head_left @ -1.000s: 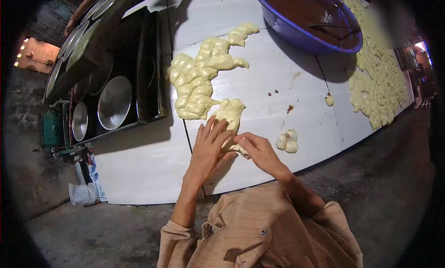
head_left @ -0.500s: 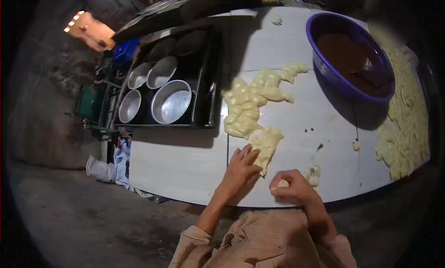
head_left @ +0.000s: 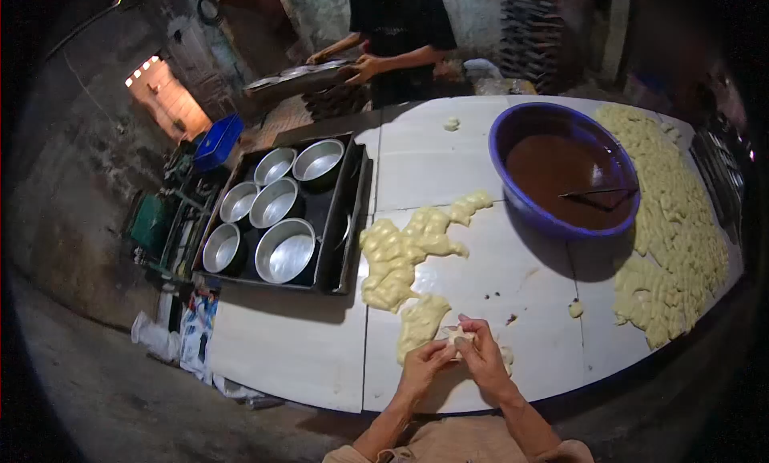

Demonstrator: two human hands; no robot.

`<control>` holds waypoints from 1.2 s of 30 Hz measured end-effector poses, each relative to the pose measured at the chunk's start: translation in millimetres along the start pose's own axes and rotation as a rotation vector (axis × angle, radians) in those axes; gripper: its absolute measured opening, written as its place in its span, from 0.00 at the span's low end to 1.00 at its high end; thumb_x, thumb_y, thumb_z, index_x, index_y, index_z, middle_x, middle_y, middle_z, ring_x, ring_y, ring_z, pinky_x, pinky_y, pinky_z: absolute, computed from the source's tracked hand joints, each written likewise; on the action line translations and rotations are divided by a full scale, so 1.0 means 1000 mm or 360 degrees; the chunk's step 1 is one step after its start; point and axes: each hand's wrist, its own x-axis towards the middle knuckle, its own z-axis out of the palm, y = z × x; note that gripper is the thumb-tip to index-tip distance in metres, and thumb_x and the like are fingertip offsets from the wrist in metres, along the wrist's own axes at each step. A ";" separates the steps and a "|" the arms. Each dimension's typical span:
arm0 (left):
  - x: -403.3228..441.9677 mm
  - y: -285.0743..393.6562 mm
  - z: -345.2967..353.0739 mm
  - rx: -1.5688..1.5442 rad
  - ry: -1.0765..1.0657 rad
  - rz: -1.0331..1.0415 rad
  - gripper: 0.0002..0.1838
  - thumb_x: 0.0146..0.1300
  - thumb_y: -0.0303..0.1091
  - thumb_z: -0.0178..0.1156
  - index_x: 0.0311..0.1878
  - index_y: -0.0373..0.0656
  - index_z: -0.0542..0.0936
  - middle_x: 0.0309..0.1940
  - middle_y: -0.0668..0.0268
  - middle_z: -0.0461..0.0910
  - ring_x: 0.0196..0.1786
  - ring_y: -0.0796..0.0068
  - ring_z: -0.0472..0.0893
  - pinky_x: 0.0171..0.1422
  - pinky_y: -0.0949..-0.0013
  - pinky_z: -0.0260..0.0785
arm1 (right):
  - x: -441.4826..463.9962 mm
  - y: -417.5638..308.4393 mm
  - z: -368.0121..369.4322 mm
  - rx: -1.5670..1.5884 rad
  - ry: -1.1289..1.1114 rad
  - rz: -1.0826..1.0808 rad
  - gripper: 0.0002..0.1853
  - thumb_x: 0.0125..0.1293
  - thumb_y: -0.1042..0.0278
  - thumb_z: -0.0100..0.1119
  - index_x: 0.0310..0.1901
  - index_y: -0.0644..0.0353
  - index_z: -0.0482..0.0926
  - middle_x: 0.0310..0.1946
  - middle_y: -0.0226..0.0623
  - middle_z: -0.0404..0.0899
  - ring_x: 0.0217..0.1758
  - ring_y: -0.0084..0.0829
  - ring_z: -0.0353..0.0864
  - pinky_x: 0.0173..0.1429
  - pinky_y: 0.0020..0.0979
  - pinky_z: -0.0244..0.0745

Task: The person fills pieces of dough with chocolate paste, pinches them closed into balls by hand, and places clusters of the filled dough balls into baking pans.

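My left hand (head_left: 421, 368) and my right hand (head_left: 484, 357) meet over the front of the table. Between their fingertips is a small piece of pale dough (head_left: 453, 335), partly covered by the fingers. Just left of it a flat flap of dough (head_left: 420, 324) lies on the white table (head_left: 288, 343). Beyond that spreads a lumpy mass of yellowish dough pieces (head_left: 390, 255), pressed against each other. A few dough bits (head_left: 507, 356) show beside my right hand.
At left stands a black tray (head_left: 319, 271) holding several round metal tins (head_left: 286, 251). A purple basin (head_left: 529, 213) of brown filling (head_left: 557, 175) stands at right, beside many dough pieces (head_left: 673, 215). Across the table a person (head_left: 400, 38) in a dark shirt holds a loaded tray (head_left: 300, 80).
My left hand has left the dough flap and come together with my right hand on the small dough piece. The view has tilted up, bringing the other person into sight.
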 end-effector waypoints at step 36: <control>0.090 0.021 0.096 0.0155 -0.0178 0.0467 0.27 0.73 0.34 0.62 0.71 0.35 0.68 0.52 0.51 0.83 0.48 0.69 0.86 0.55 0.67 0.79 | 0.199 -0.050 -0.274 -0.0671 0.0129 0.0170 0.13 0.70 0.60 0.62 0.44 0.63 0.81 0.34 0.35 0.83 0.37 0.25 0.80 0.43 0.31 0.74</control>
